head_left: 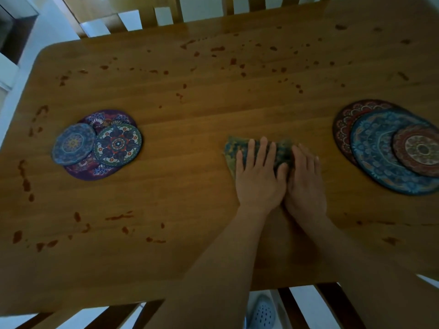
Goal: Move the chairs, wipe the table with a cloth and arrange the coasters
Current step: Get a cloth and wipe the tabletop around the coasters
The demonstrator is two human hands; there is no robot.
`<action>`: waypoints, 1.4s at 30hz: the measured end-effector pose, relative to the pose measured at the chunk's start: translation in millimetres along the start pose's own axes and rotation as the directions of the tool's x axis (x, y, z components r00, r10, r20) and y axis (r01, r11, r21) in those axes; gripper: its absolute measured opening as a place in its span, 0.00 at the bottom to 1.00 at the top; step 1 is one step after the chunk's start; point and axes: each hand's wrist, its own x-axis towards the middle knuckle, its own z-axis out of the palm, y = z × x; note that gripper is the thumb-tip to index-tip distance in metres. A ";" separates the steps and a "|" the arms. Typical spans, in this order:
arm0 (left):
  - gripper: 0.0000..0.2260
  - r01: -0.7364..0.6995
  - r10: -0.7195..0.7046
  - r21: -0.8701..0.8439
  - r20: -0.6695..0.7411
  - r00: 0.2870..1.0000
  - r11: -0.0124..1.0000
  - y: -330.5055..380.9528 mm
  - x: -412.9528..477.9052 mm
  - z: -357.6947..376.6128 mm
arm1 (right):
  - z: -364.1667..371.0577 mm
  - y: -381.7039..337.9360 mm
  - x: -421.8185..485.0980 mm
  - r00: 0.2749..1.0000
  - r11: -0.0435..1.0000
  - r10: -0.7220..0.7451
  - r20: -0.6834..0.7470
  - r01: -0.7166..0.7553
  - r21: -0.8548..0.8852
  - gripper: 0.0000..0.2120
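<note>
A folded blue-green cloth [234, 145] lies on the wooden table [190, 115], right of the middle. My left hand [257, 176] lies flat on it with straight fingers. My right hand [305, 184] presses beside it, fingers also straight, covering the cloth's right part. On the left sits a pile of patterned round coasters [117, 144]: a large purple one under two smaller ones. Another pile of coasters [380, 150] lies on the right: red, blue and a small red one on top.
Reddish-brown spots and smears [218, 49] dot the table's far half, left edge and near left corner. Slatted chair backs [133, 20] stand along the far edge, and another chair back [299, 305] stands at the near edge. A pale shoe [261, 312] shows on the floor below.
</note>
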 end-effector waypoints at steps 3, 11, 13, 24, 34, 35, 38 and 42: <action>0.25 -0.049 0.034 -0.421 -0.043 0.999 0.906 -10.4 -0.3 -18.6 | -15.8 -2.7 3.6 0.985 0.936 0.157 -0.066 -0.128 0.328 0.18; 0.23 0.179 -0.161 0.052 -0.246 0.956 0.983 -83.4 1.2 -12.9 | 11.4 -73.6 15.2 0.988 0.998 0.054 0.146 -0.058 0.025 0.21; 0.24 0.192 -0.165 0.081 -0.263 0.951 0.978 -82.1 3.4 -11.6 | 27.5 -81.0 28.2 0.965 0.985 0.152 0.213 -0.130 -0.115 0.28; 0.23 0.187 -0.147 0.102 -0.313 0.938 0.977 -84.1 3.5 -4.1 | 29.4 -43.1 133.8 0.937 0.923 0.259 0.234 -0.169 -0.347 0.32; 0.23 0.187 -0.169 0.044 -0.265 0.949 0.981 -82.7 4.4 -11.6 | 31.0 -68.3 69.4 0.911 0.935 -0.201 0.361 0.288 -0.206 0.25; 0.23 0.193 -0.174 0.046 -0.260 0.950 0.980 -82.7 4.4 -12.4 | 25.3 -59.9 56.5 0.914 0.936 -0.190 0.360 0.278 -0.214 0.26; 0.22 0.194 -0.172 0.059 -0.262 0.950 0.979 -81.3 1.5 -14.3 | 7.8 -28.4 24.5 0.931 0.946 -0.121 0.345 0.213 -0.243 0.27; 0.23 0.203 -0.176 0.093 -0.239 0.955 0.975 -78.8 1.3 -12.5 | -7.7 -13.6 -28.2 0.962 0.959 -0.061 0.265 0.130 -0.253 0.26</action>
